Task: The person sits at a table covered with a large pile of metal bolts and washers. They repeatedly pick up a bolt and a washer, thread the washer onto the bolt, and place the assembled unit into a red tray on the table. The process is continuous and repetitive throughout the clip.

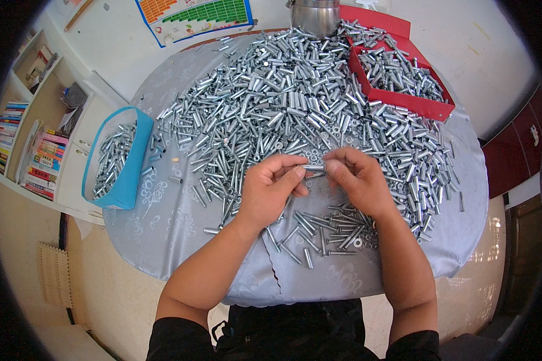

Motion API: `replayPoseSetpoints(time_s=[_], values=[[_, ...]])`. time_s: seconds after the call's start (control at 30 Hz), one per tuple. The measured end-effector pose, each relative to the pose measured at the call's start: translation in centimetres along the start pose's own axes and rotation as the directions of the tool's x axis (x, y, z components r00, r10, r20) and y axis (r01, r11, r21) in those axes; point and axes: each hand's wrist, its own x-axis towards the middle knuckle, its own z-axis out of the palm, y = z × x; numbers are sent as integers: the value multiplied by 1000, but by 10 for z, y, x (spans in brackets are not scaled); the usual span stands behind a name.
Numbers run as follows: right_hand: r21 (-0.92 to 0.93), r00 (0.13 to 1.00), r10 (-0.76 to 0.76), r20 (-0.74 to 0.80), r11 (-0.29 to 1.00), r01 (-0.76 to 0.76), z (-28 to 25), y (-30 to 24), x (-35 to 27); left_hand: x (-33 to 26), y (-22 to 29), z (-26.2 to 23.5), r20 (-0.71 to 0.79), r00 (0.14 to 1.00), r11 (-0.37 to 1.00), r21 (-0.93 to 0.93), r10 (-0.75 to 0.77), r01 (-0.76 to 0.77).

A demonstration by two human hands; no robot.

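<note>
Between my two hands is a short silvery anchor bolt (312,169), held level above the near side of the heap. My left hand (272,188) pinches its left end between thumb and fingers. At the other end, the thumb and fingertips of my right hand (360,179) close on it. Just beyond my fingertips lie small washers and nuts (313,155). A loose group of long bolts (337,231) is spread on the cloth between my forearms. Behind them rises a large heap of metal sleeves and bolts (271,96).
A grey patterned cloth (180,240) covers the round table. On the left stands a blue bin (126,180) with metal pieces in it. A red box (403,103) of similar pieces sits at the back right, beside a steel pot (315,19). Bookshelves (39,132) line the left.
</note>
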Motion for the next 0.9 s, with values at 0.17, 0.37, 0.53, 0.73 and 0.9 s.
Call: replayPoseSetpoints(time_s=[0.17, 0.37, 0.53, 0.73, 0.9], values=[[24, 998, -48, 27, 999, 47, -1, 8, 0, 1, -1, 1, -15, 1000, 1000, -22, 6, -6], [-40, 996, -52, 68, 998, 55, -4, 4, 0, 1, -1, -1, 7, 1000, 999, 36, 7, -7], [-75, 995, -58, 76, 995, 63, -4, 3, 0, 0, -1, 0, 2, 1000, 999, 44, 8, -8], [6, 999, -13, 41, 1000, 13, -1, 1, 0, 0, -1, 0, 14, 1000, 998, 68, 1, -2], [-126, 998, 37, 50, 992, -30, -6, -2, 0, -2, 0, 2, 37, 999, 996, 94, 7, -11]])
